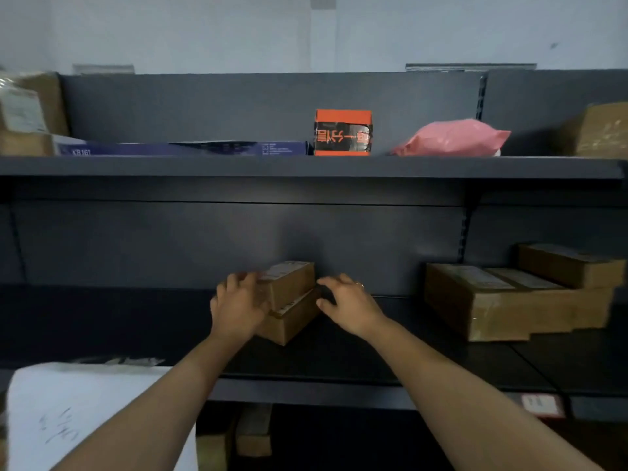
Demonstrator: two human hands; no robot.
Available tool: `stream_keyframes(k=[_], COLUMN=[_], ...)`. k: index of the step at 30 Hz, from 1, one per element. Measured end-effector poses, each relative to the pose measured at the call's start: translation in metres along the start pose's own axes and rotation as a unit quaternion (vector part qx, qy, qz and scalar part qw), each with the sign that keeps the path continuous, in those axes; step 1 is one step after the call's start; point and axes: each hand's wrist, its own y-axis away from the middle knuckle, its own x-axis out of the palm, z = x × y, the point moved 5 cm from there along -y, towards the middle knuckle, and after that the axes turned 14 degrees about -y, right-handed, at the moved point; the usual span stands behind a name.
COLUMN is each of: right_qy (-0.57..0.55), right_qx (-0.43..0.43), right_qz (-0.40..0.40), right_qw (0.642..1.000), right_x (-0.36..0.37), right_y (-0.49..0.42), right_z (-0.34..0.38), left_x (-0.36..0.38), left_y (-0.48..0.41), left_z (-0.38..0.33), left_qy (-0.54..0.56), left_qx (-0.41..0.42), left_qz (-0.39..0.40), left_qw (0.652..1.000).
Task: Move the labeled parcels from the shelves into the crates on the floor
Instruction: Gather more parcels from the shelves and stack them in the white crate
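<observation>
At the far left of the dark grey metal top shelf (306, 166) stood a brown cardboard box with a pale label (27, 110). Beside it lay a flat dark-blue carton marked KB161 (183, 148). In the lower left corner a white sheet with dark scribbles (85, 419) filled the foreground.

The left hand (238, 307) reached onto the dark middle shelf (102, 317), its fingers curled over the top left edge of a small brown cardboard parcel with a white label (294, 278). That parcel sat slightly askew on a second small brown cardboard parcel (289, 326), near the back panel. The right hand (346, 305), a ring on one finger, lay at the stack's right side. Its fingers were loosely spread and its thumb was against the lower parcel. The hands were apart, with the stack between them.

Further right on the top shelf stood an orange-and-black box (342, 132), then a pink plastic mailer bag (452, 137) and a tan cardboard box (601, 130). On the middle shelf, well apart from the hands, a large brown cardboard carton (503, 304) carried a smaller brown box (571, 266). A red-and-white tag (542, 405) sat on the shelf's front edge.
</observation>
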Motion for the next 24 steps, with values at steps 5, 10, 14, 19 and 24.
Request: stream_keyframes(k=[5, 10, 14, 19, 24], right_qy=[0.034, 0.139, 0.210, 0.205, -0.052], right_qx=[0.007, 0.032, 0.126, 0.217, 0.103], right_qz=[-0.011, -0.071, -0.132, -0.026, 0.000], right_qw=[0.999, 0.987, 0.961, 0.954, 0.993], right_x=[-0.006, -0.059, -0.126, -0.155, -0.174], right_y=[-0.011, 0.005, 0.028, 0.050, 0.052], right_z=[-0.020, -0.068, -0.130, -0.200, -0.205], left_x=[0.013, 0.032, 0.068, 0.117, 0.137], left_y=[-0.014, -0.024, -0.031, -0.026, -0.034], left_z=[-0.046, -0.125, -0.200, -0.283, -0.317], left_qy=[-0.029, 0.014, 0.027, 0.258, 0.411], left_qx=[0.137, 0.226, 0.231, 0.141, -0.002], left_qz=[-0.069, -0.090, 0.029, 0.211, 0.204], left_qw=[0.988, 0.970, 0.972, 0.932, 0.888])
